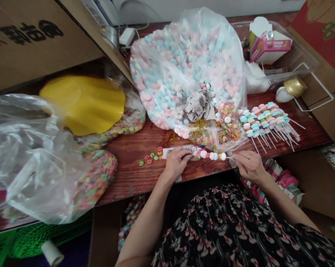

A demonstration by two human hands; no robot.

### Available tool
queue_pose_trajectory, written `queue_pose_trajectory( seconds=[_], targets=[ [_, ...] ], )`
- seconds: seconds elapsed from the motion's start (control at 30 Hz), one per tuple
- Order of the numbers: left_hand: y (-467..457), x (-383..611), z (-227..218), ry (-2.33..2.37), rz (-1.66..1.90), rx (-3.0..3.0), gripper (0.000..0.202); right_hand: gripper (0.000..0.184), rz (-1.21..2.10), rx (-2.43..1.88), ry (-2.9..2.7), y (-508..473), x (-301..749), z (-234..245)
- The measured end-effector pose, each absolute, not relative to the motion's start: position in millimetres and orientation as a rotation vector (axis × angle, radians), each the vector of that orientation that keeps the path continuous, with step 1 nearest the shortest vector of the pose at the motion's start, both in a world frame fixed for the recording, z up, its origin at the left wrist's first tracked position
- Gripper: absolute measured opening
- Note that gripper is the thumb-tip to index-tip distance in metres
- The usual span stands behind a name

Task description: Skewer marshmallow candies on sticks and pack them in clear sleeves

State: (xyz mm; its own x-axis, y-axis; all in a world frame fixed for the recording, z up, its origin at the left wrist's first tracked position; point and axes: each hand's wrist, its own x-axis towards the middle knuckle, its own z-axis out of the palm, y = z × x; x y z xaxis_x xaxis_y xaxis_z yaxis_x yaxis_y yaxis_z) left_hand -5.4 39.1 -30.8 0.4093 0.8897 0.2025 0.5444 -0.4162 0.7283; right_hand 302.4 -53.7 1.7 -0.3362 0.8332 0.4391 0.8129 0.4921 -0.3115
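Observation:
My hands work at the front edge of a dark wooden table (128, 178). Between them lies a white stick threaded with pastel candies, a candy skewer (212, 156). My right hand (249, 165) pinches its bare end. My left hand (177, 162) grips near the other end, over a white paper strip (178, 150) that it partly hides. Several small candy rings (151, 157) lie left of my left hand. Beyond my right hand, a pile of finished candy skewers (267, 122) lies on the table. A large clear bag of pastel candies (181, 70) stands behind my hands.
Clear bags of coloured candy rings (99, 178) and a yellow sheet (84, 105) lie at left. A cardboard box panel (36, 40) overhangs the top left. A plastic tray (301, 59) holds a pink carton (269, 46). More boxes stand at right and below the table.

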Motion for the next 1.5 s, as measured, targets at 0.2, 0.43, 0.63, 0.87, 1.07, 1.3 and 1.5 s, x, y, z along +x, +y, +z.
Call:
queue_pose_trajectory(
  seconds=[0.2,0.43,0.63,0.87,1.07,1.3,1.5],
  targets=[
    [36.8,-5.0,-34.0,1.087,0.792,2.261,0.012,0.021,-0.03,-1.405,-2.337,-48.8,293.3,19.2],
    [33.1,-2.2,-31.4,1.016,0.857,2.305,0.016,0.022,-0.191,-1.323,-2.614,-26.9,284.2,55.9],
    [35.1,-4.6,-22.9,0.862,0.875,2.42,0.014,0.016,-0.246,-1.394,-2.676,-16.7,293.2,76.5],
    [34.6,-0.9,-13.7,0.802,0.918,2.407,0.013,0.024,-0.248,-1.281,-2.609,-20.0,287.8,65.0],
    [37.2,-1.9,-4.2,0.763,0.678,2.4,0.037,0.025,-0.196,-1.201,-2.458,-23.0,291.2,55.8],
    [41.6,4.6,-3.7,0.7,0.642,2.505,0.029,0.021,-0.205,-1.2,-2.481,-23.8,285.0,44.8],
    [31.8,14.0,28.6,0.775,0.361,2.256,0.031,0.022,-0.364,-1.069,-2.512,-16.5,291.3,59.2]
  ],
)
